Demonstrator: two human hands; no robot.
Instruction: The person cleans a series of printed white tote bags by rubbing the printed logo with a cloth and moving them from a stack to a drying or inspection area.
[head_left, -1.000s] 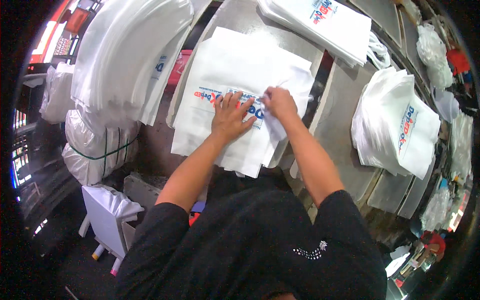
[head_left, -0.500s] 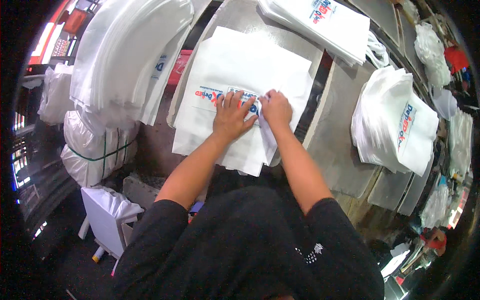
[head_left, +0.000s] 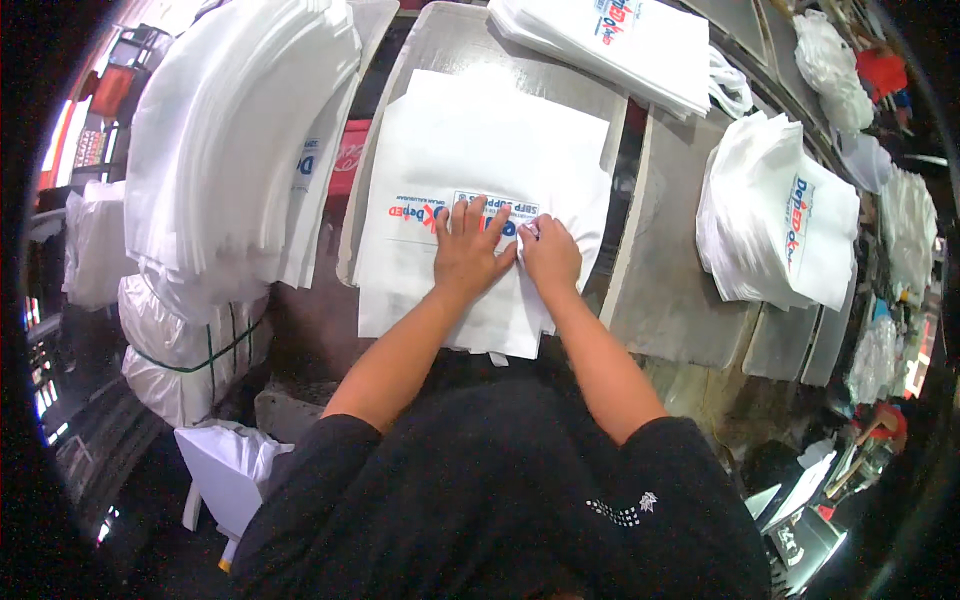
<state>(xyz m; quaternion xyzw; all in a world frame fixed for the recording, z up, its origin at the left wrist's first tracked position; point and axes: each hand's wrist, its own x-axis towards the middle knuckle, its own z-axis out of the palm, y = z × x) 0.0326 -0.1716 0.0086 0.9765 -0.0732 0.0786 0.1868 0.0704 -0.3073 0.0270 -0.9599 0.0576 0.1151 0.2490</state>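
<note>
While the left hand (head_left: 468, 252) presses down: its fingers are spread wide, and the palm lies flat over the print of the fabric; it grips nothing.
Right hand (head_left: 552, 258): it is narrow, with the fingertips drawn together beside the left hand, and it seems to pinch a little fold of the fabric. The fingers cover the exact pinch, so I cannot tell how much cloth is between them.
White printed fabric sheet (head_left: 480, 140): it lies on the grey table (head_left: 455, 40), directly in front of the person, and both hands are touching it.
Pressure: the left hand should press evenly, I think, because such thin fabric can slide easily when the other side is pulled.
Pinch: a small and light grip looks better here; a strong pull could bend the sheet out of line or make new creases across the print.
Right side of the sheet: it looks creased beyond the right hand, so smoothing it outward would help to have a straight edge.
Stacks around: one stack of folded white fabric (head_left: 650, 55) is at the upper right, and another printed stack (head_left: 740, 215) stands farther right; the elbows should have care not to push them.
</note>
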